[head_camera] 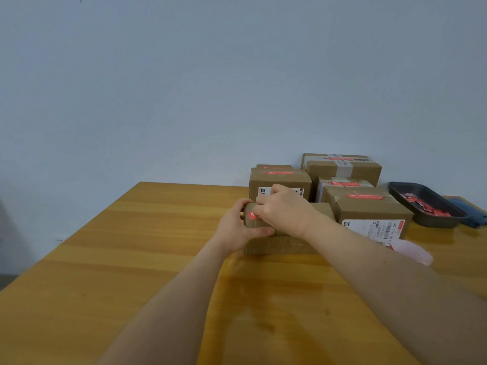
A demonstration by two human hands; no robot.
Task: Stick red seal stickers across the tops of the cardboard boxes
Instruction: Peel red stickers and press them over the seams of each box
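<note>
A low cardboard box point(279, 243) lies in front of me on the wooden table point(131, 246). My left hand point(238, 227) grips its left end, thumb on the front edge. A red seal sticker point(252, 215) shows on the box top beside my right hand point(286, 210), whose curled fingers press down on it; most of the sticker is hidden under that hand. Several other boxes behind and to the right carry red stickers across their tops, such as the near right box point(369, 209) and the far box point(342, 167).
A dark tray point(427, 206) holding loose red stickers sits at the right, with a blue cloth point(471, 212) past it. A pale pink backing piece point(413, 250) lies by my right forearm. A plain wall stands behind the table.
</note>
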